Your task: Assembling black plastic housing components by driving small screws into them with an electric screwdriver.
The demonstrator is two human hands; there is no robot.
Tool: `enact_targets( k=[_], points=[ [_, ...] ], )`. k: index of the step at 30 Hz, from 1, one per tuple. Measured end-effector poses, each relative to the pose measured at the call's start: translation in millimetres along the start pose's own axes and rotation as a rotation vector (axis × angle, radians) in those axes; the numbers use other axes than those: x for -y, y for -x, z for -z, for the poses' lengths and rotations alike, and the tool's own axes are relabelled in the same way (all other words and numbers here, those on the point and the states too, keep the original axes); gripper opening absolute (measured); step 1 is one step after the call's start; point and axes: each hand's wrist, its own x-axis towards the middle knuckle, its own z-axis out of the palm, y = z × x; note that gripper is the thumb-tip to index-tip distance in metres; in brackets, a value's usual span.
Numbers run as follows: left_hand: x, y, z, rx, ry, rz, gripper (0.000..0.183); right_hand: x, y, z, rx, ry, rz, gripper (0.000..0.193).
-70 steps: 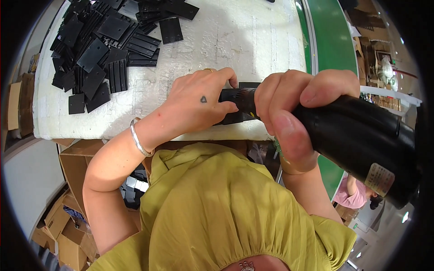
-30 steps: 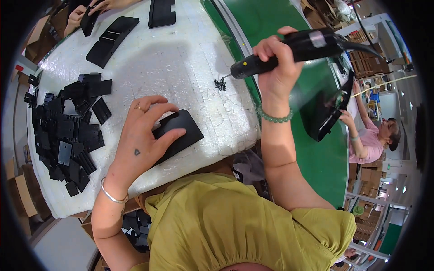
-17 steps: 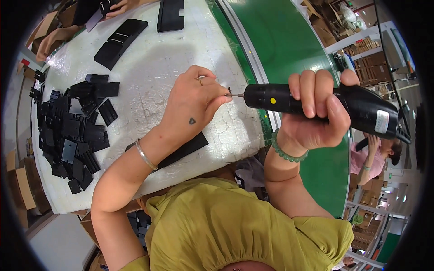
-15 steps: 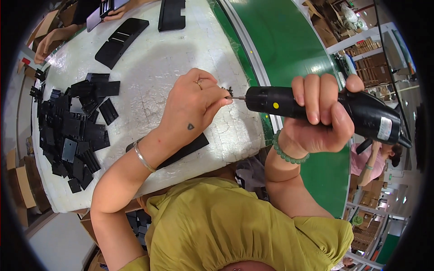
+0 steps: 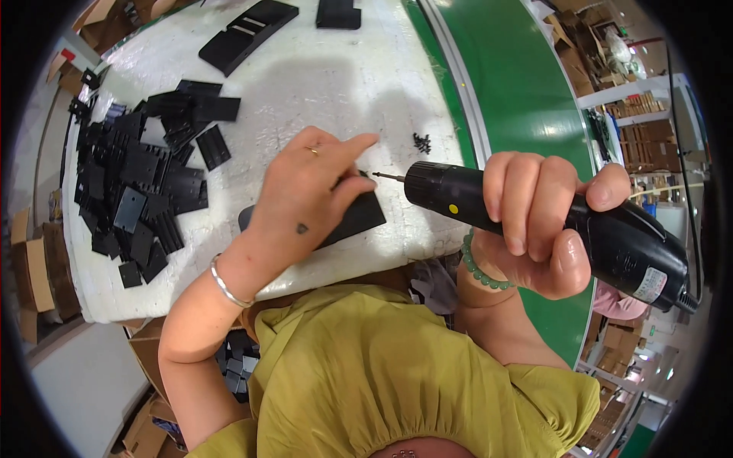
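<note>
Head cam: left hand [image 5: 299,195] is now holding thumb and finger apart instead of pinching at the bit [image 5: 390,177], partly covering a black plate [image 5: 362,217] on the table [image 5: 382,46]. Right hand [image 5: 534,217] is still gripping the power screwdriver [image 5: 447,191].

One black cylindrical electric screwdriver [image 5: 443,192], 3 o'clock. One flat black panel [image 5: 363,220], dial centre. Two black moulded panels [image 5: 229,49], 11 and 12 o'clock. Uncountable by overlap: one heap of black rectangular plates [image 5: 141,168], 9–10; one cluster of tiny black screws [image 5: 422,143], 1.
</note>
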Motion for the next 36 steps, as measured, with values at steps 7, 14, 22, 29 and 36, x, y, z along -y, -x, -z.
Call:
enact_targets(
  k=[7, 14, 22, 29, 36],
  points=[
    [26, 46, 48, 0.038, -0.043, 0.238, 0.011, -12, 2, -33, 0.031, -0.054, -0.114, 0.034],
    [20, 46, 42, 0.209, 0.014, 0.391, 0.025, -18, 7, -52, 0.164, -0.045, -0.299, 0.037],
    [28, 53, 43, 0.231, 0.041, 0.412, 0.028, -24, 12, -61, 0.182, -0.012, -0.353, 0.037],
    [28, 51, 41, 0.197, 0.077, 0.367, 0.028, -24, 10, -63, 0.199, 0.047, -0.367, 0.036],
    [26, 52, 39, 0.182, 0.071, 0.369, 0.026, -17, -7, -66, 0.444, 0.103, -0.443, 0.030]
  ],
)
